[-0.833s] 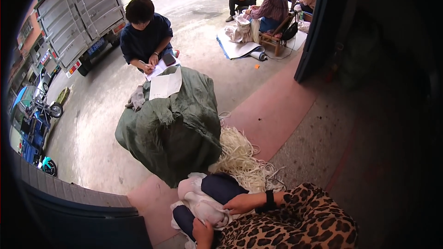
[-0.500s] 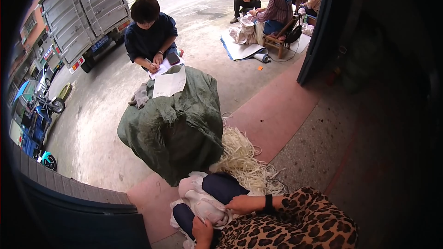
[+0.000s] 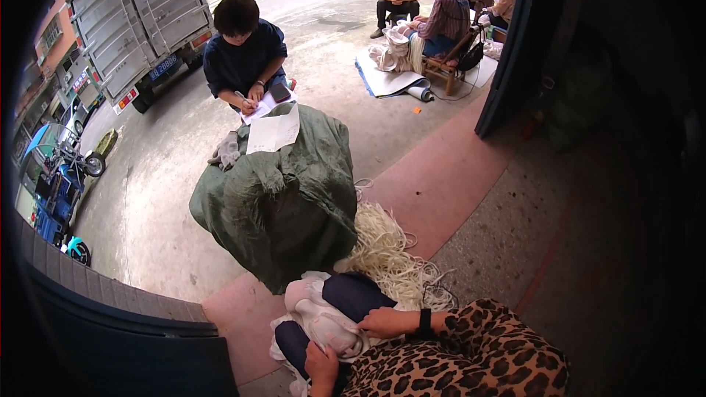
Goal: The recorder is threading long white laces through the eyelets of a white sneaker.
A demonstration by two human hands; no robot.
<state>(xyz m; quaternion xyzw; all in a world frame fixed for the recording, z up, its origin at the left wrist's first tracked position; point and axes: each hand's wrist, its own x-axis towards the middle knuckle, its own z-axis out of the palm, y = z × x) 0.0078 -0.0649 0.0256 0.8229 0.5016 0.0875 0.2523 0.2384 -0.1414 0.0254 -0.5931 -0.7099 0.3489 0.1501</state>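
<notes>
A bundle of thin whitish cloth (image 3: 334, 327) lies across my lap, between and over my dark-trousered knees. My left hand (image 3: 321, 365) is closed on its near left edge, thumb on top. From the right comes my right hand (image 3: 380, 322), with a black band at the wrist. Its fingers are pinched together on the right side of the cloth; the fingertips are small and partly hidden. Just beyond my right knee, a loose heap of cream-coloured strips (image 3: 393, 257) spreads on the floor.
A bulging green woven sack (image 3: 279, 202) stands just ahead, bearing a paper sheet (image 3: 273, 132), a grey glove (image 3: 226, 151) and a dark phone (image 3: 279, 93). Behind it a person (image 3: 246, 55) writes. More people sit at the far right. A dark door panel (image 3: 132, 338) borders the left.
The view has shifted slightly. Both hands keep their places on the cloth, with only a slight movement of the right fingers. The person behind the sack keeps writing.
</notes>
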